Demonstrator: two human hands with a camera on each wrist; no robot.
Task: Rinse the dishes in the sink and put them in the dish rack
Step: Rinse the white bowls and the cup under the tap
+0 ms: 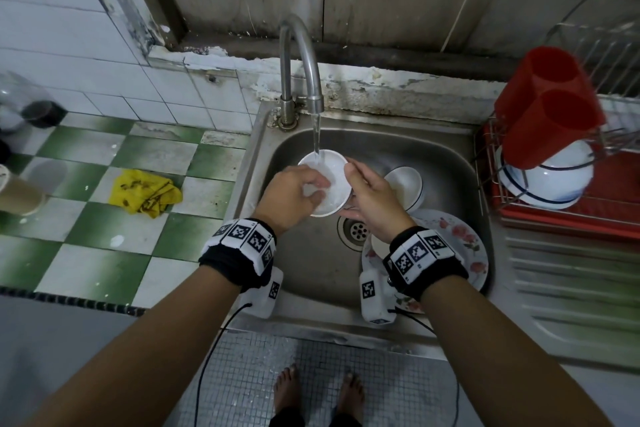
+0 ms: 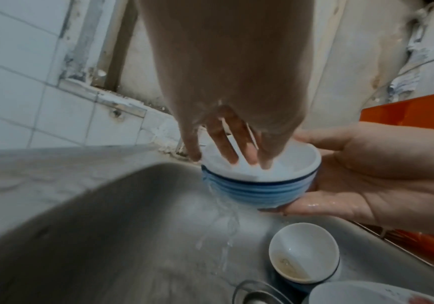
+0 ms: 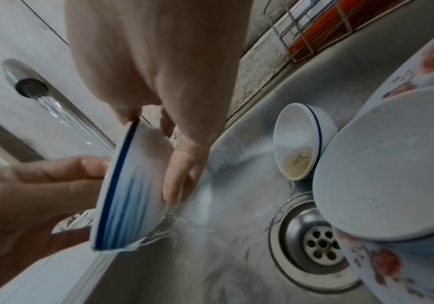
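Note:
A small white bowl with blue stripes [image 1: 329, 163] [image 2: 260, 189] [image 3: 130, 195] is tilted under the running tap [image 1: 301, 59], above the steel sink [image 1: 311, 263]. My right hand [image 1: 351, 191] [image 3: 151, 158] grips it from the right, thumb on the rim and fingers curled under its base. My left hand [image 1: 320, 189] [image 2: 236, 156] reaches in with straight fingers that touch the inside of the bowl. Water spills over the bowl's edge. In the sink lie a small bowl with brownish residue [image 1: 405, 185] [image 2: 304, 253] [image 3: 299, 144], a floral plate [image 1: 464, 243] and another bowl [image 3: 387, 164] on that plate.
The wire dish rack with a red tray [image 1: 554, 218] stands right of the sink and holds an upturned white bowl [image 1: 547, 184] and a red utensil holder [image 1: 547, 104]. The drain [image 1: 356, 229] sits below my hands. A yellow cloth [image 1: 145, 191] lies on the tiled counter at left.

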